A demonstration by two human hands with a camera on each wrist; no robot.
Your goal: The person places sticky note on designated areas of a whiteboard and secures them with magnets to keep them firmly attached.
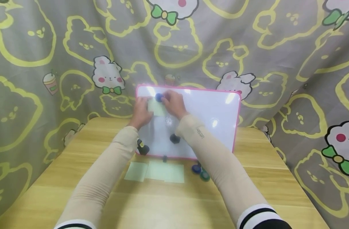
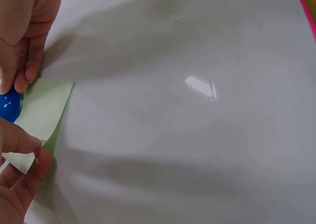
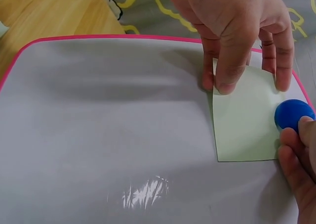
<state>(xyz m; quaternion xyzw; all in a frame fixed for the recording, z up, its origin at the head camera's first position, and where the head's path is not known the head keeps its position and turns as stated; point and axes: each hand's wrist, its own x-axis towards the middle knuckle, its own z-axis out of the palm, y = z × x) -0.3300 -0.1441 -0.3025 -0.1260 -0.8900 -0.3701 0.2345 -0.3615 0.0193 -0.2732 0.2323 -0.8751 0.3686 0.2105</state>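
Note:
A pale green paper note (image 1: 158,108) lies against the upper left of a white board (image 1: 209,111) with a pink rim, which stands tilted on the table. My left hand (image 1: 141,113) pinches the note's side edge between thumb and fingers; in the left wrist view that edge bends away from the board. At the note's top edge, my right hand (image 1: 174,103) holds a round blue magnet (image 3: 292,114) between thumb and fingers. The magnet overlaps the paper in the right wrist view. Part of it is hidden behind the fingertips.
A dark knob-like piece (image 1: 174,138) sits low on the board, and another dark piece (image 1: 143,149) is at its lower left corner. Several pale green notes (image 1: 174,173) lie on the wooden table (image 1: 146,203), left of a blue disc (image 1: 196,169) and a green disc (image 1: 204,175). A patterned curtain (image 1: 177,41) hangs behind.

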